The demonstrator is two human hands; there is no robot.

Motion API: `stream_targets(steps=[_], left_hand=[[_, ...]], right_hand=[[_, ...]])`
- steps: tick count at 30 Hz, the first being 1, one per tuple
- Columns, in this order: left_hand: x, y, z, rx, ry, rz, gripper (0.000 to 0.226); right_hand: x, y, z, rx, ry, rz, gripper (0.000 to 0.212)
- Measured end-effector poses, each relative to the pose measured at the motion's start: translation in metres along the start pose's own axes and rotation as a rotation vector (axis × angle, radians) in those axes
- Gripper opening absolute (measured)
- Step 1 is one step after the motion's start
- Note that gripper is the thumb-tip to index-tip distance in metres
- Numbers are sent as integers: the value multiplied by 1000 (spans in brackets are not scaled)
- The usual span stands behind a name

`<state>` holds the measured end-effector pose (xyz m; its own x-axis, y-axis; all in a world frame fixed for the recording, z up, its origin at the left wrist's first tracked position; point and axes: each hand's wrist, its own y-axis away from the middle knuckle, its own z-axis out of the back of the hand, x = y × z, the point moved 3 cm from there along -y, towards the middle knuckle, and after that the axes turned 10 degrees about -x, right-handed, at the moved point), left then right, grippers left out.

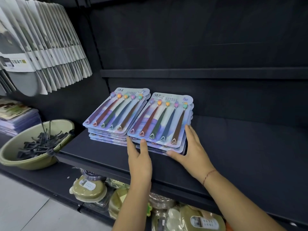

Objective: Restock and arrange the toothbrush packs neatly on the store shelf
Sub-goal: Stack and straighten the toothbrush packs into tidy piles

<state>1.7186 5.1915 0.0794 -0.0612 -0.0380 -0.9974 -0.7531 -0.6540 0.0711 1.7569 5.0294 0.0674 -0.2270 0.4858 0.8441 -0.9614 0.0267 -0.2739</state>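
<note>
Two stacks of toothbrush packs lie side by side on the dark shelf (233,147). The left stack (115,114) holds several packs, as does the right stack (160,120); each top pack shows several coloured brushes on a pale blue card. My left hand (139,157) touches the front left corner of the right stack with straight fingers. My right hand (191,147) lies against the stack's front right corner, fingers along its right side and thumb along its front edge.
A green basin (10,157) of black hooks sits at the left on a lower ledge. Grey-and-white packaged goods (50,47) hang at the upper left. Green packaged items (88,189) fill the shelf below. The shelf stretches bare to the right of the stacks.
</note>
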Motion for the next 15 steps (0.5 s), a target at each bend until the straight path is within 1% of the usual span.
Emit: stream_targets(steps=[2,4,9,12,15], left_hand=[[-1,-3,2,-2,14,-9,63],[-1,-9,5,-17,-3,-27,59],[-1,-18,11,-38,-39,-69,49],[-2,-18,12,-56,-39,-86,42],[-2,-20,12,-55,-59,-108,39]], right_hand=[[-1,-2,0,-29,8,12,98],[0,-2,0,-38,16,18,93],[1,2,3,-70,-45,-3,98],[1,3,1,-74,-49,29,89],[4,2,-4,-77,22,66,80]])
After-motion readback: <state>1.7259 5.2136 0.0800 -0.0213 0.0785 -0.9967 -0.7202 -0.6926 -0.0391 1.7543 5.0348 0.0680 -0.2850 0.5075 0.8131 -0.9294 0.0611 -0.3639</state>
